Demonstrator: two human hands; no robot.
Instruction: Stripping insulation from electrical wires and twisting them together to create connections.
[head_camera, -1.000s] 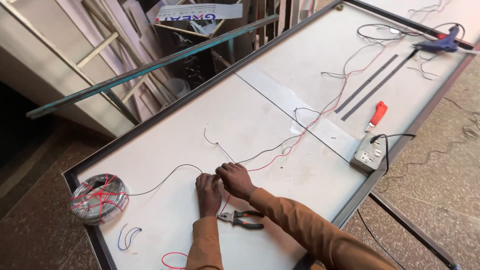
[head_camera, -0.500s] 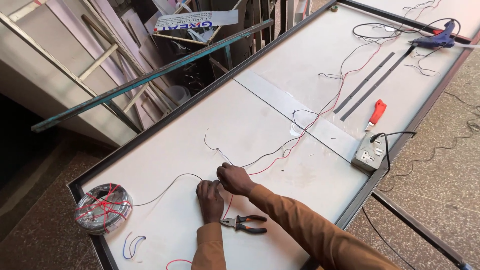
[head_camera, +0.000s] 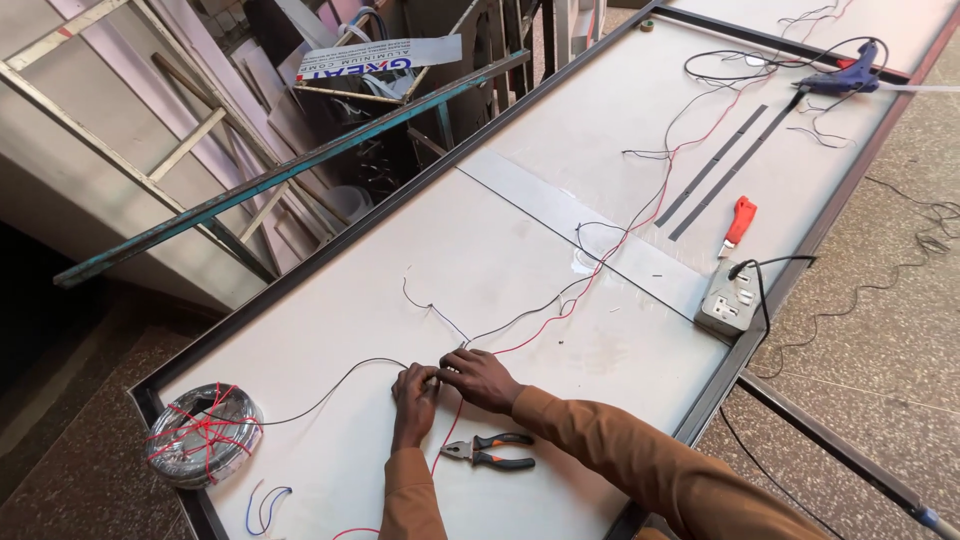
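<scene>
Wire joint, in progress: your left hand and right hand meet fingertip to fingertip, pinched on the black wire and red wire mid-panel. Next likely needs the pliers, lying just beside your wrists.

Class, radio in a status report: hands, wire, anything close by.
Left hand and right hand together, pinching black wire. Pliers lying beside wrists. Wire coil at panel end.

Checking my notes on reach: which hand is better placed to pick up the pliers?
Probably the right hand: the pliers lie just below its wrist, while the left hand sits farther over.
</scene>
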